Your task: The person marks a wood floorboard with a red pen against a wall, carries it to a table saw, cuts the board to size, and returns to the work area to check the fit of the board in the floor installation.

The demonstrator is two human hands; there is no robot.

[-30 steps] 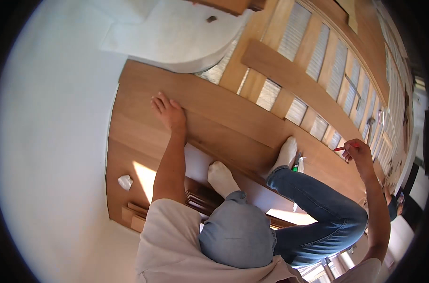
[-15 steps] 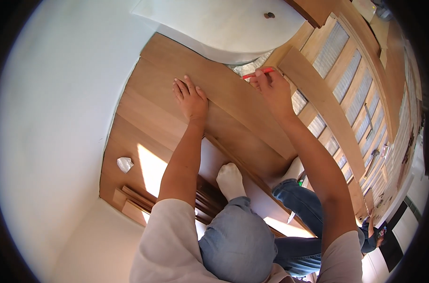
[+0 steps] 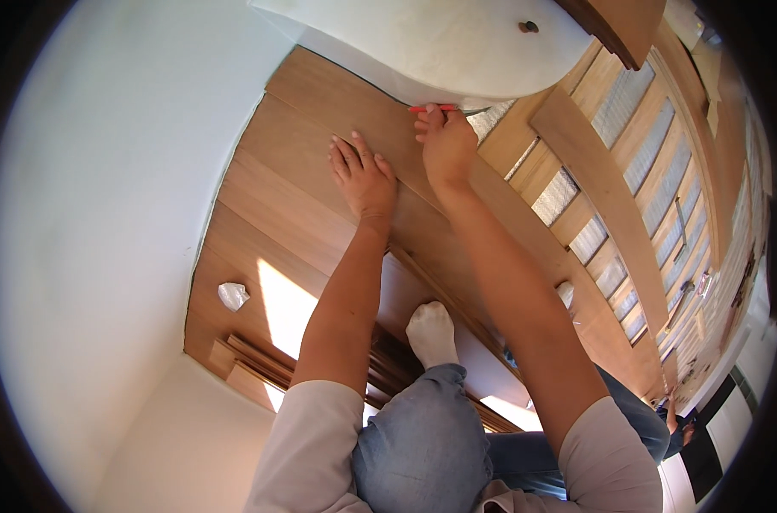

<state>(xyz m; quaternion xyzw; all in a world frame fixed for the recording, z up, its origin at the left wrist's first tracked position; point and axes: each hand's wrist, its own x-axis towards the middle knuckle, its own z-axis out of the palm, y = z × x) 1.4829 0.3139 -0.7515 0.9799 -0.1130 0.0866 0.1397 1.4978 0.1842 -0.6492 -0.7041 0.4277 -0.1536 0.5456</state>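
Note:
My right hand grips a slim red pencil. Its tip is over a wide brown wooden floorboard, close to the foot of a curved white wall. To the left, my left hand lies flat on the boards with its fingers apart and holds nothing. The fitted planks run along the white wall on the left.
A crumpled white scrap lies on the planks at left, beside stacked dark wood strips. At right, a loose plank crosses open floor battens with silvery padding between them. Another person is at the far right.
My right hand has moved left with the red pencil, from beside the padding gap to over the board by the curved wall. My left hand stays flat on the boards.

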